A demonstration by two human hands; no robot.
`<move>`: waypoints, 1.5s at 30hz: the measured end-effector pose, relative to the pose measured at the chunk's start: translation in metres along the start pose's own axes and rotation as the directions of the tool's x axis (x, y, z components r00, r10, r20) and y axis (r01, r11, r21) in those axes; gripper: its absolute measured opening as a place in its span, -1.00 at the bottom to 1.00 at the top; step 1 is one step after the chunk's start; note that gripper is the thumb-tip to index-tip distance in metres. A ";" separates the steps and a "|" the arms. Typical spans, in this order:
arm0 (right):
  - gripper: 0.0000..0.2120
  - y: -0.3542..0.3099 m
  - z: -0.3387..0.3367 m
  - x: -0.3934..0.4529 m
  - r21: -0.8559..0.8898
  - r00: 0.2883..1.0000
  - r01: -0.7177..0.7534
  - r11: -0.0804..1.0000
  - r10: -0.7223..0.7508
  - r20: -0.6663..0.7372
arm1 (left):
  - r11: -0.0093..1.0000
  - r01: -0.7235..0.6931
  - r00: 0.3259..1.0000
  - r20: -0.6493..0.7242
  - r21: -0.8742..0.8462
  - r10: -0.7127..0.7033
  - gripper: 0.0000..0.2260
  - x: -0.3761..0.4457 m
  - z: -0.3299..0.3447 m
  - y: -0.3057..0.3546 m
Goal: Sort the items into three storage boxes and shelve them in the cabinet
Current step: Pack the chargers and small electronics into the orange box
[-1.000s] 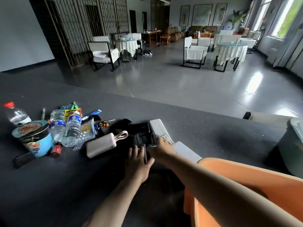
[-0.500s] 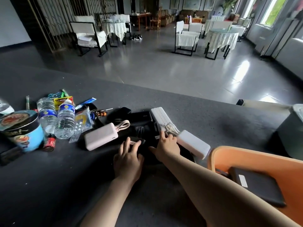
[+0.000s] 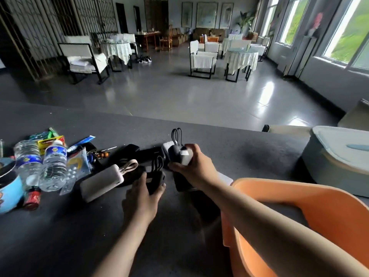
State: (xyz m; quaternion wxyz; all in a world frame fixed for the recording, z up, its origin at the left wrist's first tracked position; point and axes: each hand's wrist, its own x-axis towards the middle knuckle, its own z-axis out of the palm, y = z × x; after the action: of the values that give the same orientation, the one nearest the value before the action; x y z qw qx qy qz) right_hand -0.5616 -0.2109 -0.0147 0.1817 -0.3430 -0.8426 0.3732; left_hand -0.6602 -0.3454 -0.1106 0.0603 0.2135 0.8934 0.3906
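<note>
right hand [image 3: 191,166] lifts a dark power bank [image 3: 178,156] clear of the pile, fingers curled round it, probably bound for the orange storage box [image 3: 295,198], while left hand [image 3: 143,194] pinches another black power bank [image 3: 156,179] on the table.

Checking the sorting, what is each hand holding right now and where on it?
Right hand grips a dark power bank round its lower body, lifted. Left hand grips another black power bank at its near end.
</note>
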 end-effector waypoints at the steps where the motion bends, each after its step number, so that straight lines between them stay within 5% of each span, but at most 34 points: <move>1: -0.39 0.000 -0.022 -0.010 0.078 0.999 0.036 0.996 -0.035 -0.017 | 0.997 -0.064 0.998 -0.033 -0.052 0.062 -0.28 -0.005 -0.004 0.010; 5: -0.36 0.033 -0.109 -0.055 0.311 0.986 0.162 0.936 -0.161 -0.029 | 0.905 -0.219 0.976 -0.087 -0.364 0.201 -0.21 -0.033 -0.017 0.065; 10: -0.29 0.099 -0.176 -0.097 0.203 0.982 0.132 0.970 -0.155 0.106 | 0.789 -0.314 0.943 -0.075 -0.528 0.325 -0.23 -0.075 -0.009 0.121; 15: -0.21 0.149 -0.198 -0.105 -0.258 0.946 0.222 0.940 -0.144 0.289 | 0.787 -0.299 0.944 -0.045 -0.540 0.328 -0.27 -0.100 0.020 0.142; 20: -0.21 0.163 -0.195 -0.094 -0.385 0.924 0.292 0.875 -0.154 0.351 | 0.802 -0.291 0.944 -0.021 -0.522 0.329 -0.28 -0.119 0.035 0.155; 27: -0.22 0.166 -0.179 -0.073 -0.364 0.874 0.397 0.842 -0.226 0.431 | 0.795 -0.281 0.941 0.007 -0.537 0.338 -0.30 -0.137 0.051 0.168; 36: -0.47 0.192 -0.174 -0.083 -0.260 0.878 0.435 0.862 -0.342 0.335 | 0.800 -0.317 0.939 -0.048 -0.509 0.342 -0.30 -0.154 0.062 0.181; 38: -0.67 0.180 -0.179 -0.091 -0.130 0.916 0.381 0.915 -0.353 0.192 | 0.790 -0.332 0.936 -0.072 -0.515 0.346 -0.29 -0.160 0.062 0.186; 40: -0.68 0.159 -0.187 -0.105 0.240 0.962 0.234 0.942 -0.261 0.085 | 0.760 -0.328 0.935 -0.077 -0.562 0.347 -0.31 -0.167 0.061 0.194; 42: -0.57 0.138 -0.188 -0.119 0.586 0.953 0.074 0.807 -0.231 0.197 | 0.692 -0.296 0.936 -0.058 -0.658 0.346 -0.34 -0.175 0.060 0.206; 45: -0.50 0.124 -0.180 -0.133 0.776 0.902 -0.116 0.621 -0.262 0.344 | 0.616 -0.269 0.917 -0.001 -0.740 0.400 -0.43 -0.185 0.061 0.222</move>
State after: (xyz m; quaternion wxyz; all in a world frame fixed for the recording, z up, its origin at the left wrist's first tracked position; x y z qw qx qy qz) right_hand -0.3130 -0.1546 0.0032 0.1396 -0.1042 -0.6281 0.7584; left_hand -0.4023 -0.2503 -0.0030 0.1391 0.3664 0.6003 0.6972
